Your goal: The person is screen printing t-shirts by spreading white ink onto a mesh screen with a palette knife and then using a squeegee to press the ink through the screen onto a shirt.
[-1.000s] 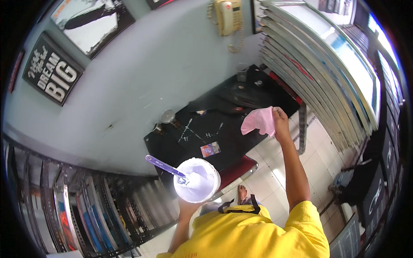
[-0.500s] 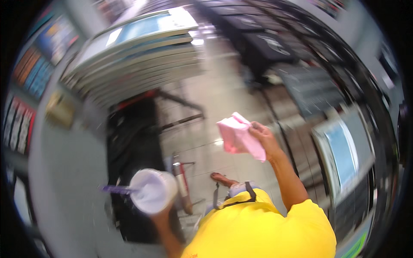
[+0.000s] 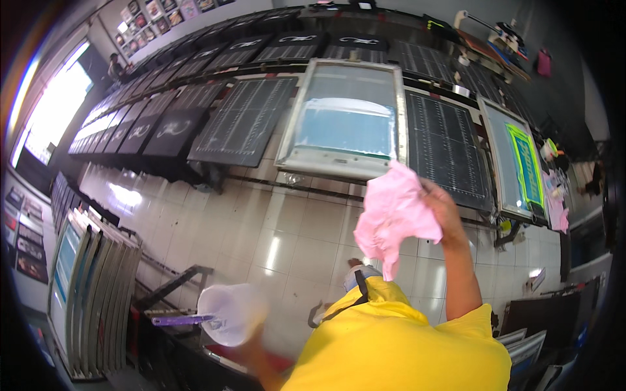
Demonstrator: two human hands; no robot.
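Head view: a crumpled pink cloth [image 3: 394, 218] hangs from the right grip [image 3: 435, 207], pinched at its right side, its top overlapping in view the lower edge of a pale-framed screen [image 3: 342, 133] with a blue panel. Lower left, the left grip [image 3: 254, 342], blurred, holds a white tub [image 3: 238, 306] by its side; a purple-handled tool [image 3: 176, 320] leans out over the rim. Dark gridded boards [image 3: 244, 120] flank the screen; upright frames [image 3: 98, 306] stand far left, and pale tiled floor [image 3: 293, 228] lies between.
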